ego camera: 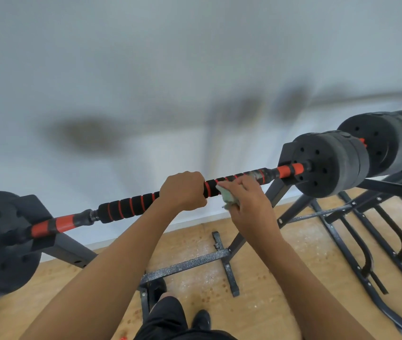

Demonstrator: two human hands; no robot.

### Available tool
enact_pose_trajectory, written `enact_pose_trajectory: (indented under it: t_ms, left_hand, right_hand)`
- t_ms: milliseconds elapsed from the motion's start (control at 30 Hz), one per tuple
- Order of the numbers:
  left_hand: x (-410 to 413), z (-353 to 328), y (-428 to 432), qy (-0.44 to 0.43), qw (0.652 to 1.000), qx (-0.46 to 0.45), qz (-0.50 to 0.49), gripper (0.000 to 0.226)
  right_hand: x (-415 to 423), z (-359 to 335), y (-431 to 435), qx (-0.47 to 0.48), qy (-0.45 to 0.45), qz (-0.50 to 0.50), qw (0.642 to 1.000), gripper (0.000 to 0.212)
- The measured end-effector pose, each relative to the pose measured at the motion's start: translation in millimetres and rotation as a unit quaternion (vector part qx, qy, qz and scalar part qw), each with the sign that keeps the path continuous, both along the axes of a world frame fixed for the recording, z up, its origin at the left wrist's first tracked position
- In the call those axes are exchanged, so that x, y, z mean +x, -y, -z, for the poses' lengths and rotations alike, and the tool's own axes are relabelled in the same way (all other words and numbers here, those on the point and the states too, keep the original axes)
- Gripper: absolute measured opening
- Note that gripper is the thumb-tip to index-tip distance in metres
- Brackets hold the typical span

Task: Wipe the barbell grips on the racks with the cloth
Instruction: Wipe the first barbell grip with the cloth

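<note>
A barbell lies across a dark rack, its black foam grip (pixel 131 206) ringed with orange stripes. My left hand (pixel 182 190) grips the bar near the middle, fingers curled over the top. Just right of it, my right hand (pixel 246 202) holds a small pale green cloth (pixel 227 196) bunched under its fingers and presses it against the front of the grip. Black weight plates sit at the left end (pixel 1 241) and the right end (pixel 327 163).
A second barbell's plates (pixel 386 143) rest on another rack behind at the right. Dark rack legs and crossbars (pixel 187 265) spread over the wooden floor below. More stand frames (pixel 371 249) lie at the right. A white wall is close behind the bar.
</note>
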State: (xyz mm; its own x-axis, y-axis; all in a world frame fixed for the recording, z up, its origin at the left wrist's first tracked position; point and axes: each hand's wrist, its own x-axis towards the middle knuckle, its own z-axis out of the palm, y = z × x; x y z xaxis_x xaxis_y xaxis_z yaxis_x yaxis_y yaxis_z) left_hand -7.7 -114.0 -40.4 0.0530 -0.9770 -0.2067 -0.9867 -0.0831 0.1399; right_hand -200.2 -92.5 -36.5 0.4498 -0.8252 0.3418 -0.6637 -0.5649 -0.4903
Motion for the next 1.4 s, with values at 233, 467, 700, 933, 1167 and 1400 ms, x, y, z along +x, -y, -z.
enact_pose_trajectory:
  t_ms: [233,467,700,933,1167,1400]
  left_hand:
    - [10.1,-11.4,12.9,-0.157,0.974,0.162,-0.002,0.026]
    - [17.7,-17.6,25.7,-0.269,0.912,0.309,-0.023,0.029]
    - [22.2,-24.6,24.8,-0.295,0.891,0.345,-0.024,0.029]
    - [19.7,-21.2,19.4,-0.286,0.912,0.292,-0.027,0.029]
    - [7.8,-15.4,8.2,-0.164,0.972,0.169,-0.017,0.025]
    - [-6.5,-4.6,-15.1,0.004,1.0,-0.005,0.009,0.016]
  right_hand:
    - [58.9,-5.7,25.7,-0.024,-0.11,-0.03,0.993,0.015]
    - [18.7,21.0,-8.5,-0.048,-0.053,-0.018,0.997,0.074]
    - [-18.1,13.0,-37.1,0.036,-0.032,-0.008,0.999,0.053]
    - [-1.9,-16.8,11.7,0.033,-0.009,0.013,0.999,0.035]
    - [22.1,-33.9,51.6,0.076,-0.1,-0.024,0.992,0.014]
    - [32.3,-45.1,67.0,0.132,-0.184,-0.028,0.974,0.011]
